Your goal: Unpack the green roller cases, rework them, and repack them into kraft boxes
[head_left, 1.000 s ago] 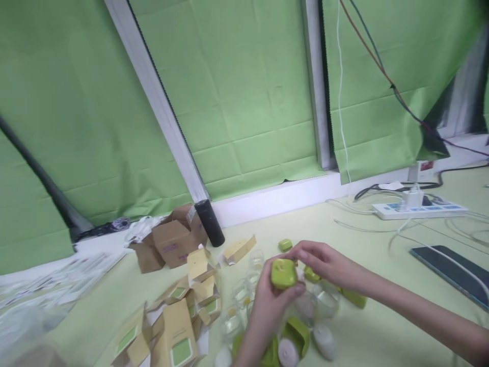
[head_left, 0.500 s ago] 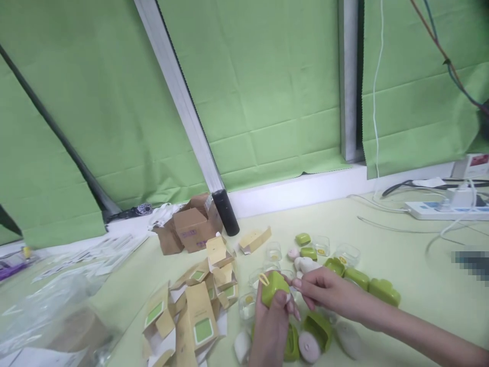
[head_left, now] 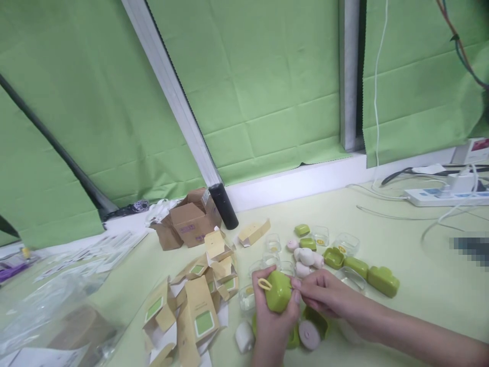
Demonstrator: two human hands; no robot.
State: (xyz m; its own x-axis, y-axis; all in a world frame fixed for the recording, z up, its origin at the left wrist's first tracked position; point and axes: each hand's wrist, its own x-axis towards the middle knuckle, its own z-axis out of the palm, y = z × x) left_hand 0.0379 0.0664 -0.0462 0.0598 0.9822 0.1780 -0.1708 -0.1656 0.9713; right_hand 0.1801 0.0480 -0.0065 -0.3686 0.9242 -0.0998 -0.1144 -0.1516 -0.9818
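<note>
My left hand [head_left: 272, 322] is closed around a small green case [head_left: 277, 291] with a yellow loop at its left end. My right hand [head_left: 324, 297] comes in from the right, its fingers pinched against the case's right side. Around the hands lie more green cases [head_left: 383, 280], clear plastic lids [head_left: 346, 243] and pale pink and white puffs [head_left: 307, 257]. One open green case with a pink puff [head_left: 309, 334] sits just below my right hand.
A heap of opened tan cardboard boxes [head_left: 197, 306] lies left of the hands, with brown cartons [head_left: 186, 224] and a black cylinder [head_left: 225, 206] behind. Clear plastic bags [head_left: 57, 311] fill the left. A power strip [head_left: 446, 196] and cables lie at the right, green curtains behind.
The view has swung left and down. My hands have drawn nearer with the green case; it is turned so that its yellow loop shows, and my right fingers have closed onto its side.
</note>
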